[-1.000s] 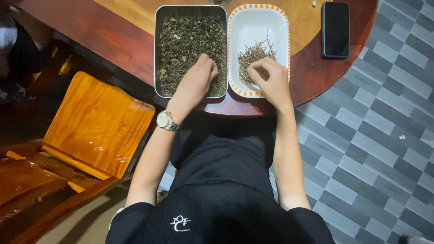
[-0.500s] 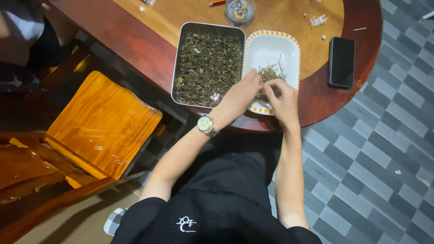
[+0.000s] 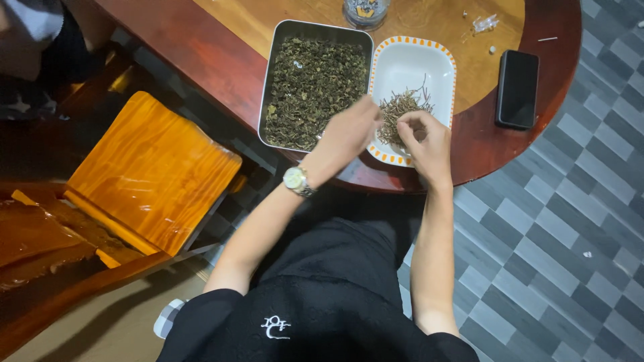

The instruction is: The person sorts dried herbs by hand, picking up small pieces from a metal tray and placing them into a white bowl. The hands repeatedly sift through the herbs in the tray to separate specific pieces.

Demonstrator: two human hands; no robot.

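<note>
Stems [image 3: 401, 107]: a small heap of thin dry twigs lies in the near half of your white dish, right under both of your hands.
White dish [image 3: 429, 64]: rectangular with rounded corners and an orange-dashed rim; it sits on the round wooden table [image 3: 201, 40], touching the right side of the metal tray, with its near end close to the table's edge.
Metal tray [image 3: 280, 40]: a deep rectangular pan filled with dark green dried leaves [image 3: 308, 87], just left of the dish.
Left hand [image 3: 349, 133]: you reach it across the seam between tray and dish, fingers bunched together and pointing toward the stems; the picture is blurred here, so whether you pinch anything cannot be told. A wristwatch [image 3: 296, 180] sits on this wrist.
Right hand [image 3: 424, 141]: it hovers over the near end of the dish, fingers curled inward with thumb and fingertips drawn close at the stems; what lies between them is too small to tell.
Phone [image 3: 517, 88]: dark, lying flat on the table to the right of the dish, apart from it.
Glass jar [image 3: 365, 11]: at the far edge of the view, beyond the tray.
Wooden chair [image 3: 151, 171]: orange seat to your left, beside the table.
</note>
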